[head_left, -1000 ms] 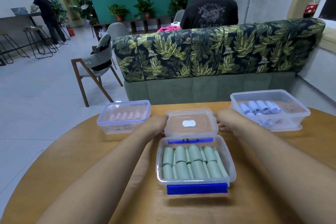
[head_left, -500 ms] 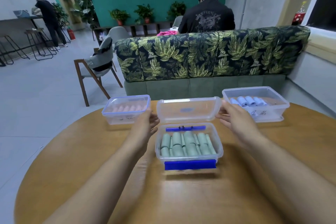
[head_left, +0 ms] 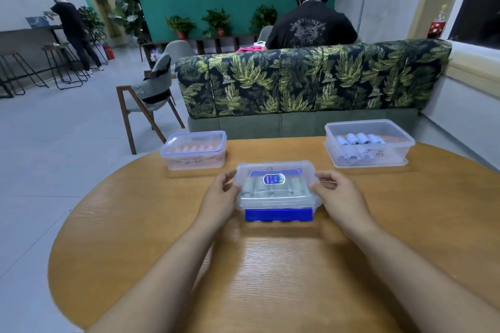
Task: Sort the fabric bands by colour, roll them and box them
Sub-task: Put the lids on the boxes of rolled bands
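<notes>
A clear plastic box (head_left: pixel 278 204) with a blue front clasp stands in the middle of the round wooden table (head_left: pixel 270 265). Rolled green bands (head_left: pixel 251 186) show through its lid (head_left: pixel 295 173), which now lies down over the box. My left hand (head_left: pixel 220 194) holds the lid's left edge and my right hand (head_left: pixel 338 194) holds its right edge, fingers curled on the rim. A lidded box of pink rolls (head_left: pixel 194 149) sits at the far left. An open box of blue rolls (head_left: pixel 369 143) sits at the far right.
A leaf-patterned sofa back (head_left: pixel 311 78) rises just beyond the table, with a person (head_left: pixel 311 24) seated behind it. A wooden chair (head_left: pixel 148 100) stands on the floor to the left. Another person (head_left: pixel 71 27) stands at a counter far left.
The lid, lying open behind the box a second ago, was lifted upright and now rests down over the green rolls. Both hands moved with it. The camera view pulled back.
</notes>
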`<move>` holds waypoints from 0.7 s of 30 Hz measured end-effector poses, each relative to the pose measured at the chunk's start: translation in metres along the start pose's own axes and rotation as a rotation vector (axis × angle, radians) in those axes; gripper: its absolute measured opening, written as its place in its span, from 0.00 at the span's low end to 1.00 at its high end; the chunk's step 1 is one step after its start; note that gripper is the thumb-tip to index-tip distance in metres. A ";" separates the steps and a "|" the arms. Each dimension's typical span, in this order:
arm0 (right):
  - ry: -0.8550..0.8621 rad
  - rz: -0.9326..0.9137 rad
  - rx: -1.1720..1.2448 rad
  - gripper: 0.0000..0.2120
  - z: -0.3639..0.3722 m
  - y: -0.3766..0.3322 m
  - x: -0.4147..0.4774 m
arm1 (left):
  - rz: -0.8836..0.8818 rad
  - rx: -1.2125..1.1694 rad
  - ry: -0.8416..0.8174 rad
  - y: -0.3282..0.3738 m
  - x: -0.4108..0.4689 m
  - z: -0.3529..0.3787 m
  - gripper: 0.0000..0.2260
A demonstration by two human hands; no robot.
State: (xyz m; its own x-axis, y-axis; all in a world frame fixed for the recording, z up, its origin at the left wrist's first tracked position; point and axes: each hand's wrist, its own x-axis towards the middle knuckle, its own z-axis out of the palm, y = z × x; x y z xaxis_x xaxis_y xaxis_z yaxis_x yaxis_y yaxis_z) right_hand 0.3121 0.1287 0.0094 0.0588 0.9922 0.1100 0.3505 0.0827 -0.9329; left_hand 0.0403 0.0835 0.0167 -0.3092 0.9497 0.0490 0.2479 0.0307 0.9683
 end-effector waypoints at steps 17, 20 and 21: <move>-0.011 0.039 0.110 0.14 0.026 0.002 0.022 | -0.189 -0.145 -0.110 -0.003 0.053 0.026 0.11; -0.053 -0.011 -0.048 0.19 0.029 0.010 0.025 | -0.180 -0.087 -0.149 -0.009 0.058 0.027 0.13; -0.076 -0.018 -0.078 0.20 0.028 0.011 0.026 | -0.177 -0.021 -0.161 -0.009 0.060 0.024 0.14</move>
State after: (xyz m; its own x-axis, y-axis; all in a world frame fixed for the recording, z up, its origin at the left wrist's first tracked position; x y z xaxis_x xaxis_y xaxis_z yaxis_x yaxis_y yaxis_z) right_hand 0.2915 0.1577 -0.0080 -0.0178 0.9951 0.0972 0.4232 0.0956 -0.9010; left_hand 0.0416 0.1479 0.0046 -0.1951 0.9677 -0.1599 0.1832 0.1961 0.9633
